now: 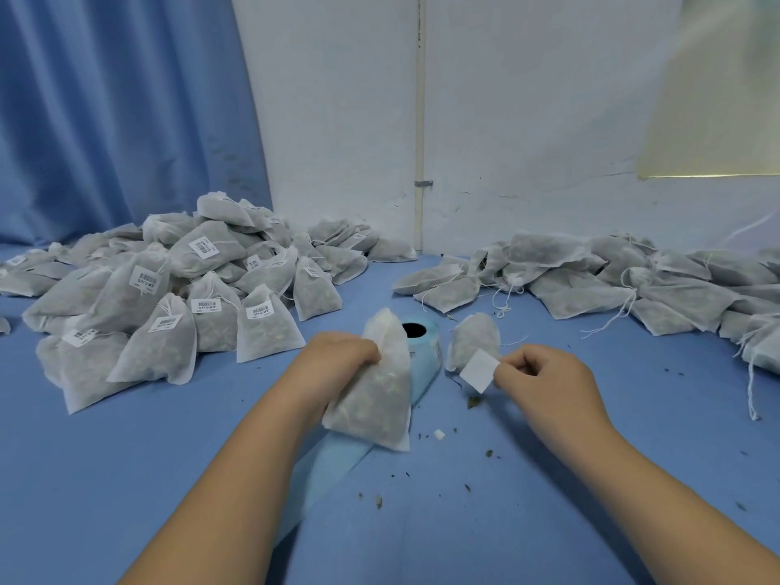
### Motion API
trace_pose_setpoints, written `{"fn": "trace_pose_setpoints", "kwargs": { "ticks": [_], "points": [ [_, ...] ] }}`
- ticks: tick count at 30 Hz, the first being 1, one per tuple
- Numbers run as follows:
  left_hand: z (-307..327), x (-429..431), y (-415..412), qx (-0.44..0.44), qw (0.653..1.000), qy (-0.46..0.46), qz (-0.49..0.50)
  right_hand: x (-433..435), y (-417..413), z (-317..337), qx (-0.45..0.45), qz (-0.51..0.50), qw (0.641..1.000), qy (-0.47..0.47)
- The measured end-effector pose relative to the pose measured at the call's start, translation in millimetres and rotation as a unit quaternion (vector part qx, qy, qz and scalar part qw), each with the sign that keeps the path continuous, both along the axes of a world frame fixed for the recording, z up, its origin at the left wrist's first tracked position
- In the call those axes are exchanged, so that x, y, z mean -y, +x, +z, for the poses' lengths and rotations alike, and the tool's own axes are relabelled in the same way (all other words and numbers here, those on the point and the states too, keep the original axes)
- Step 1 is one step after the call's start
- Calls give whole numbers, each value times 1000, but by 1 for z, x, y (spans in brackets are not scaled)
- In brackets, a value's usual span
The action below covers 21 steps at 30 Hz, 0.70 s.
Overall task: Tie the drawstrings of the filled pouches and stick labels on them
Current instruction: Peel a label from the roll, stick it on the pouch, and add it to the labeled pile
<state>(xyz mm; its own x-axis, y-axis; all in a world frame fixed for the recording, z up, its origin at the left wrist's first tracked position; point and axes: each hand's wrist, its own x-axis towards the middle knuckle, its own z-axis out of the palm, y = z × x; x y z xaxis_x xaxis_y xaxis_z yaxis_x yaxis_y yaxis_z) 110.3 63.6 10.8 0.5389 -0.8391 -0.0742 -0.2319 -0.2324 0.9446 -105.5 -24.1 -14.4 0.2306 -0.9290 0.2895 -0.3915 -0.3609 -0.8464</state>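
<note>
My left hand (337, 352) grips the upper part of a filled white mesh pouch (373, 399), which hangs down over the blue surface. My right hand (544, 377) pinches a small white label (479, 370) by its right edge, held just right of the pouch. Behind them stands a blue label roll (422, 339), and its blue backing strip (333, 462) trails toward me under the pouch. Another filled pouch (472, 342) lies just beyond the label.
A large heap of labelled pouches (169, 297) fills the left. A pile of unlabelled pouches (612, 280) with loose strings runs along the right and back. Dried leaf crumbs (472, 401) dot the blue table (548, 500). A white wall and a blue curtain (105, 111) stand behind.
</note>
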Motion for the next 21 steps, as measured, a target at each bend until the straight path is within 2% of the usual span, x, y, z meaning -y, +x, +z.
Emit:
{"fn": "trace_pose_setpoints", "kwargs": {
  "ticks": [3, 5, 9, 14, 21],
  "points": [
    [6, -1, -15, -18, 995, -103, -3, -6, -11, 4, 27, 8, 1000, 10],
    [6, 0, -29, -31, 991, -128, -23, -9, -14, 9, 68, 10, 997, 24],
    [-3, 5, -57, 66, 991, -120, -9, -14, -13, 15, 139, 11, 989, 54],
    [-13, 9, -67, 150, 979, -138, 10, -15, -11, 10, 114, -19, 992, 45],
    [-19, 12, -67, 177, 977, -112, 28, -20, -8, 9, 78, -61, 995, -29]
  ]
}}
